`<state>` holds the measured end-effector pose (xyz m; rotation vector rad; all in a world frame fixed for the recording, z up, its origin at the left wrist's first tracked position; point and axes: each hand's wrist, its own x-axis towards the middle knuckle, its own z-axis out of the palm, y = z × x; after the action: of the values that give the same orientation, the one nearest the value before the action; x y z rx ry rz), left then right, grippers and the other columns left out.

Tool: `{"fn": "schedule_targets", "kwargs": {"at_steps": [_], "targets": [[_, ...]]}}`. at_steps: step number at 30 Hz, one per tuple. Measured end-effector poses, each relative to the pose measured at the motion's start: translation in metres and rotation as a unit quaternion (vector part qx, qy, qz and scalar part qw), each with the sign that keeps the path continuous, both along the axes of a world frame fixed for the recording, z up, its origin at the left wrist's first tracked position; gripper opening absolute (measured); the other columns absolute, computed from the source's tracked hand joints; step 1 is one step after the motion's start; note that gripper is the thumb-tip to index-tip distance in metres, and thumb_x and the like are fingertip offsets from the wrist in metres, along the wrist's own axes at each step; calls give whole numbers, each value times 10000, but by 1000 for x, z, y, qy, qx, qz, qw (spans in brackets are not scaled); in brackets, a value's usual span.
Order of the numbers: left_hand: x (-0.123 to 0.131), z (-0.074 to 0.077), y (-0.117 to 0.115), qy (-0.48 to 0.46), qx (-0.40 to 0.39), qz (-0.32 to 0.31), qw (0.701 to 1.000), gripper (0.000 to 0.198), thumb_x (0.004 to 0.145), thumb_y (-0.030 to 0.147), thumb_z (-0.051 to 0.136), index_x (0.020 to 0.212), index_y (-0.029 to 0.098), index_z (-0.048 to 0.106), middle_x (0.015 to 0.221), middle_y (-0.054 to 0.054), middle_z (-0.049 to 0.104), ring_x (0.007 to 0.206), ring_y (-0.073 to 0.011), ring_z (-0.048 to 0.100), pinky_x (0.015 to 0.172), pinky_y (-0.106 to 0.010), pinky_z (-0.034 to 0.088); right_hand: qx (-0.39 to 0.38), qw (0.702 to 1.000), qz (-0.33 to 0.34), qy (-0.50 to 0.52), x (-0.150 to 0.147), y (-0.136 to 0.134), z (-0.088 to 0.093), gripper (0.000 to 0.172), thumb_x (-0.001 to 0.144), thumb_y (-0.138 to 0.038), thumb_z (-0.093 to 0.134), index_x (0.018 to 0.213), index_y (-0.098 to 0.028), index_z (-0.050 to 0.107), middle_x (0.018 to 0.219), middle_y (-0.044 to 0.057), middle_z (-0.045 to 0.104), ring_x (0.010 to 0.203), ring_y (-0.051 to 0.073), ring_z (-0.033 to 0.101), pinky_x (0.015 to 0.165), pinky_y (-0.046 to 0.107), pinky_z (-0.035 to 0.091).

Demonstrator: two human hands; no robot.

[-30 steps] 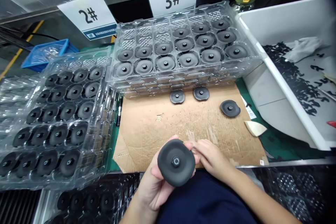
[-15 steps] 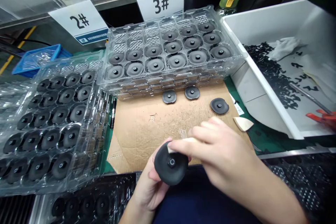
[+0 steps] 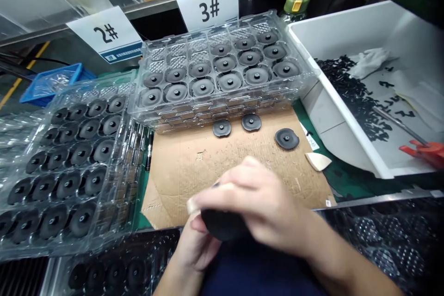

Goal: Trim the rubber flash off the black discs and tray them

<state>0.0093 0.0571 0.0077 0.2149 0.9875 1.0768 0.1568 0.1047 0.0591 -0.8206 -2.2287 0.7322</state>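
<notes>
My left hand [image 3: 197, 243] cradles a round black rubber disc [image 3: 222, 225] low in the view, its fingers under the rim. My right hand [image 3: 258, 199] lies over the disc and hides most of its face. A small pale wedge [image 3: 192, 205] shows at the right hand's fingertips, pressed near the disc's edge; motion blur softens the contact. A matching cream wedge [image 3: 318, 161] lies on the green mat beyond the cardboard sheet.
Several black discs sit in stacked clear plastic trays [image 3: 222, 118] ahead and at left. Several loose discs [image 3: 251, 122] lie on a cardboard sheet [image 3: 222, 166]. At right, a white bin [image 3: 347, 115] holds black scraps, cloth and a red-handled tool [image 3: 425, 150].
My right hand has slid left across the disc and now covers its centre hub. The disc sits slightly lower, and the whole view has shifted a little.
</notes>
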Motion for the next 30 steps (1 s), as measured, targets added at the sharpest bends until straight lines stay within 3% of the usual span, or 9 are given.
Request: {"fn": "schedule_targets", "kwargs": {"at_steps": [3, 6, 8, 13, 15, 19, 22, 26, 30], "targets": [[-6, -1, -4, -13, 8, -20, 1000, 384, 529, 380, 779, 850, 199, 670, 707, -7, 666, 925, -263, 614, 836, -359, 506, -20, 993, -97, -56, 0, -3, 2, 294, 893, -130, 394, 1067, -243, 602, 771, 0, 588, 707, 128, 490, 645, 297, 305], [-7, -5, -8, -14, 22, -13, 1000, 241, 694, 356, 666, 910, 249, 656, 717, 23, 655, 956, -230, 609, 843, -357, 506, 78, 996, -30, -11, -9, -2, 3, 237, 896, -231, 464, 1078, -284, 606, 635, -30, 559, 620, 121, 478, 611, 296, 310], [-5, -7, -6, -13, 36, -1, 999, 318, 701, 363, 659, 1003, 269, 628, 812, 17, 669, 1018, -241, 584, 877, -376, 488, 35, 998, 14, 47, -12, 5, -6, 271, 902, -207, 448, 1119, -301, 580, 716, -37, 610, 685, 112, 534, 677, 286, 366], [-3, -11, 7, -17, 48, 38, 998, 556, 691, 407, 649, 1209, 263, 505, 1169, -76, 602, 1092, -258, 548, 967, -404, 410, -244, 945, -174, 128, 5, 20, -62, 268, 875, -176, 454, 1101, -233, 585, 1117, 22, 618, 1007, 162, 566, 842, 306, 443], [-5, -11, 9, -21, 47, 43, 998, 576, 692, 400, 647, 1230, 273, 485, 1227, -92, 567, 1091, -257, 552, 963, -397, 412, -252, 939, -213, 92, 11, 12, -87, 277, 875, -194, 453, 1120, -230, 577, 1112, 39, 619, 1003, 180, 570, 836, 336, 453], [-9, -10, 11, -25, 45, 26, 998, 596, 669, 391, 667, 1226, 275, 492, 1255, -94, 548, 1096, -255, 549, 932, -368, 440, -236, 957, -165, -34, 13, -7, -116, 278, 857, -160, 458, 1075, -230, 616, 944, 43, 666, 873, 201, 602, 770, 391, 461], [-8, -9, 13, -26, 50, 22, 998, 601, 665, 391, 670, 1227, 281, 489, 1258, -86, 549, 1119, -252, 531, 905, -329, 457, -241, 954, -179, -29, 12, -5, -100, 271, 861, -176, 466, 1080, -241, 611, 968, 36, 662, 878, 191, 602, 775, 373, 468], [-5, -7, 13, -22, 46, 25, 998, 600, 639, 362, 705, 1201, 272, 517, 1193, -62, 595, 1099, -238, 542, 889, -307, 470, -177, 950, -241, 86, -2, -2, -47, 289, 877, -194, 467, 1151, -233, 550, 1114, 28, 609, 998, 160, 558, 869, 311, 440], [-8, -6, 12, -36, 0, 9, 999, 487, 651, 348, 703, 1117, 275, 582, 1097, -21, 644, 1045, -206, 577, 897, -290, 467, -125, 983, -106, 80, -17, -12, -11, 299, 872, -138, 437, 1146, -183, 548, 976, 29, 641, 869, 144, 577, 811, 282, 446]]}}
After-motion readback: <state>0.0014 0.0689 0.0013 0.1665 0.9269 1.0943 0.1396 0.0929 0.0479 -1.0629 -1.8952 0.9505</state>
